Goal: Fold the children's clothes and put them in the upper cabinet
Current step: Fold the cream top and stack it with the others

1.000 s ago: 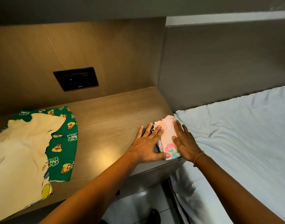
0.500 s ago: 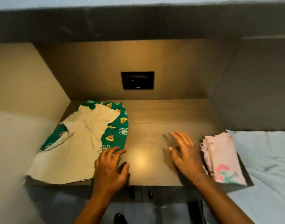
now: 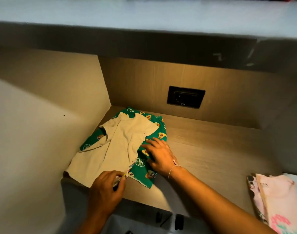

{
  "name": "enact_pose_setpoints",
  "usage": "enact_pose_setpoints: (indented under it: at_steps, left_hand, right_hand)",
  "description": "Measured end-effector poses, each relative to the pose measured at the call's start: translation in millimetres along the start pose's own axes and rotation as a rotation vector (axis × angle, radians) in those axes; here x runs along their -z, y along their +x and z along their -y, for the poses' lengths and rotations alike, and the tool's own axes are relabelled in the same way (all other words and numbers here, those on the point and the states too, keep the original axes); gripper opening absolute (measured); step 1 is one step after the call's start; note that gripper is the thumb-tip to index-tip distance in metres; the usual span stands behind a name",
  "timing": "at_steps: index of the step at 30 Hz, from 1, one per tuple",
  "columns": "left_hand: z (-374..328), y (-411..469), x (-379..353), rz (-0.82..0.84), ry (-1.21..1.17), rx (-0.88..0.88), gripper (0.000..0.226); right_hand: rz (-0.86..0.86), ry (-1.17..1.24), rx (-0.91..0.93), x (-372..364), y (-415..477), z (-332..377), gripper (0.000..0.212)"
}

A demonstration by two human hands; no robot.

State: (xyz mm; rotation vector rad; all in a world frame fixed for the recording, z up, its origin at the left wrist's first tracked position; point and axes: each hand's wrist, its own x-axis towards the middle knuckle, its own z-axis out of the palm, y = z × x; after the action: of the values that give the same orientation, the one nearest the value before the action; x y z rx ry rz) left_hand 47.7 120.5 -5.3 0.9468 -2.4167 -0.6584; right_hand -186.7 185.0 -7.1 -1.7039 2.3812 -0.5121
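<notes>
Below and left of the black socket [image 3: 186,97], a cream shirt [image 3: 110,149] lies spread over a green printed garment [image 3: 144,173] on the wooden counter [image 3: 211,149]. The left hand [image 3: 105,190] is lower still, at the counter's front edge. Its fingers are curled, and thumb and fingertips pinch the shirt's near hem corner. The right hand [image 3: 159,156] comes in from the right with the forearm stretched diagonally. It is palm down, fingers straight and spread, pressing flat on the green garment just beside the shirt's edge and gripping nothing. That wrist wears a thin bracelet [image 3: 173,169]. The folded pink clothes [image 3: 279,200] sit well right of the socket and below it.
</notes>
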Motion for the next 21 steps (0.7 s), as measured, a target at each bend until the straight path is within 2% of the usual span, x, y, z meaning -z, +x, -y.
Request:
enact_pose_setpoints:
  at_steps: [3, 6, 9, 11, 13, 15, 16, 18, 21]
  left_hand:
    - [-19, 24, 26, -0.148, -0.101, -0.022, 0.013]
    - [-40, 48, 54, -0.231, -0.135, -0.096, 0.019]
    - [-52, 60, 83, -0.251, -0.226, -0.17, 0.015]
    - [-52, 64, 101, -0.279, -0.294, -0.187, 0.011]
    - [-46, 70, 118, -0.349, -0.346, -0.161, 0.012]
    - [-34, 81, 131, -0.431, -0.476, -0.096, 0.009]
    - [-29, 89, 136, -0.447, -0.559, -0.056, 0.017]
    - [-26, 109, 138, -0.445, -0.687, 0.002, 0.024]
    - [-47, 148, 120, -0.319, -0.729, 0.032, 0.009]
  right_hand:
    - [-0.08, -0.074, -0.031, -10, 21, 10, 0.067]
    - [-0.116, -0.067, -0.149, -9, 52, 18, 0.076]
    - [-0.13, -0.053, -0.259, 0, 75, 16, 0.054]
    - [-0.208, -0.03, -0.289, 12, 79, 13, 0.035]
    - [-0.377, 0.078, -0.272, 31, 70, 6, 0.027]
    - [-0.54, 0.335, -0.259, 58, 51, -3, 0.033]
    - [-0.598, 0.453, -0.24, 73, 39, -9, 0.037]
    - [-0.692, 0.525, -0.178, 106, 12, -22, 0.042]
    - [-0.753, 0.412, -0.228, 151, -13, -48, 0.043]
